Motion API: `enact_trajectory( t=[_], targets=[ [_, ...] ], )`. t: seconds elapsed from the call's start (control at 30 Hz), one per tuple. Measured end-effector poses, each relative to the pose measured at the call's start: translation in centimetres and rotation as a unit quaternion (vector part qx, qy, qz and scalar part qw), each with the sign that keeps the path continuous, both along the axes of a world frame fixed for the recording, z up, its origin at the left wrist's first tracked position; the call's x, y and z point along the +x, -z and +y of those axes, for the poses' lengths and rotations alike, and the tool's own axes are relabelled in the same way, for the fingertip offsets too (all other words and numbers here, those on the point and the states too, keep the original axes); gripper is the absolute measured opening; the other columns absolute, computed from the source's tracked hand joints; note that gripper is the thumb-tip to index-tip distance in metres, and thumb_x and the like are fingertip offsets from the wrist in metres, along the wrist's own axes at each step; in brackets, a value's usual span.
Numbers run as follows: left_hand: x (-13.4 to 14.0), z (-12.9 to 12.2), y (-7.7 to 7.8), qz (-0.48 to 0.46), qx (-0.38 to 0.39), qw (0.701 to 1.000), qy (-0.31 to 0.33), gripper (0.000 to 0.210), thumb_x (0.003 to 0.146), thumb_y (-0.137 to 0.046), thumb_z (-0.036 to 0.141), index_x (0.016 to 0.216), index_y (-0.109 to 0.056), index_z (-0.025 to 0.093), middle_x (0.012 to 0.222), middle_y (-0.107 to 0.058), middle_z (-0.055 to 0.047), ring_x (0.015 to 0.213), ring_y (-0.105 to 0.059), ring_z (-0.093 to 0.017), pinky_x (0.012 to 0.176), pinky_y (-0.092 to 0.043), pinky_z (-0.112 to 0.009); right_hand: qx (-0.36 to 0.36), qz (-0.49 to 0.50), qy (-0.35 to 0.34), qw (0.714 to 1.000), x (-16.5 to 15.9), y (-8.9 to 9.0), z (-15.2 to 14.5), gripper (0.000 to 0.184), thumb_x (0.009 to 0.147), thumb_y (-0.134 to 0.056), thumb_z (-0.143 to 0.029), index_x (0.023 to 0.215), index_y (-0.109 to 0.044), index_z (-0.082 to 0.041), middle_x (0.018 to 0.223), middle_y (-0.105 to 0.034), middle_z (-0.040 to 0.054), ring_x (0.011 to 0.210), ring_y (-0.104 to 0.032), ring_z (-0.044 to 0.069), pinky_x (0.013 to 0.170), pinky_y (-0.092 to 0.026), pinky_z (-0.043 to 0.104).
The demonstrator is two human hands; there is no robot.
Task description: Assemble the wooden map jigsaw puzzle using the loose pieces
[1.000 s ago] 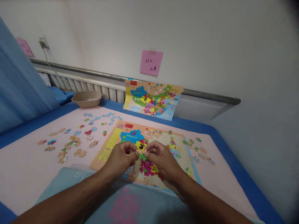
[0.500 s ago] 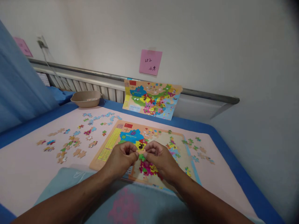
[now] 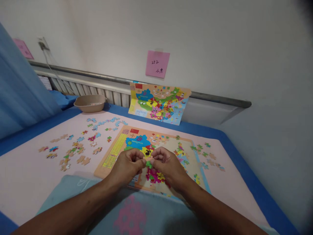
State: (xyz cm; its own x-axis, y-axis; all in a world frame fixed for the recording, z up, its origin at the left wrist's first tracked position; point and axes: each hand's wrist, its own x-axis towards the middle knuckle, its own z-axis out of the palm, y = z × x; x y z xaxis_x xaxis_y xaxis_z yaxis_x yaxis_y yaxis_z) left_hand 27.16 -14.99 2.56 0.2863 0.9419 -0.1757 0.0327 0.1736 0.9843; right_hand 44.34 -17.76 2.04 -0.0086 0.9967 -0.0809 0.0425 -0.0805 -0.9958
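Note:
My left hand (image 3: 130,165) and my right hand (image 3: 167,165) meet over a partly filled map jigsaw board (image 3: 100,171). A small puzzle piece (image 3: 148,159) is pinched between the thumbs and fingers of both hands, its edges partly covered by the fingertips. Just beyond the fingers, a yellow section with a black ram (image 3: 148,152) shows on the board. Pink and yellow joined pieces (image 3: 154,176) lie below the hands. The hands hide part of the board's middle.
Loose pieces (image 3: 75,150) are scattered left of the board, and several more (image 3: 207,156) lie to its right. Against the wall rail (image 3: 220,99) leans a printed map picture (image 3: 160,102). A beige basin (image 3: 90,104) stands at the back left. A teal cloth (image 3: 97,202) lies in front.
Both hands keep nearly the same pose, holding the puzzle piece over the board. The whole view has shifted very slightly; nothing else visibly differs.

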Motion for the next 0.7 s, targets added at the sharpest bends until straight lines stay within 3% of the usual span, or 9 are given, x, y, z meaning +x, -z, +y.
enact_trajectory(
  t=[0.3, 0.7],
  targets=[
    [-0.1, 0.0, 0.9, -0.007, 0.020, 1.000, 0.017, 0.043, 0.064, -0.071, 0.046, 0.094, -0.061, 0.017, 0.054, -0.050, 0.009, 0.047, -0.050, -0.012, 0.051, -0.040, -0.026, 0.005, 0.001, 0.012, 1.000, 0.1, 0.1, 0.1, 0.027, 0.068, -0.071, -0.034, 0.089, -0.062, -0.020, 0.073, -0.061, -0.0032, 0.061, -0.051, 0.012, 0.057, -0.039, 0.026],
    [-0.5, -0.6, 1.2, 0.090, 0.154, 0.984, 0.013, 0.039, 0.073, -0.064, 0.034, 0.107, -0.074, 0.018, 0.076, -0.064, 0.001, 0.070, -0.059, -0.016, 0.068, -0.043, -0.030, -0.002, 0.012, 0.033, 0.999, 0.3, 0.2, 0.2, 0.030, 0.067, -0.073, -0.036, 0.089, -0.062, -0.020, 0.070, -0.061, -0.0042, 0.060, -0.053, 0.012, 0.058, -0.041, 0.026]
  ],
)
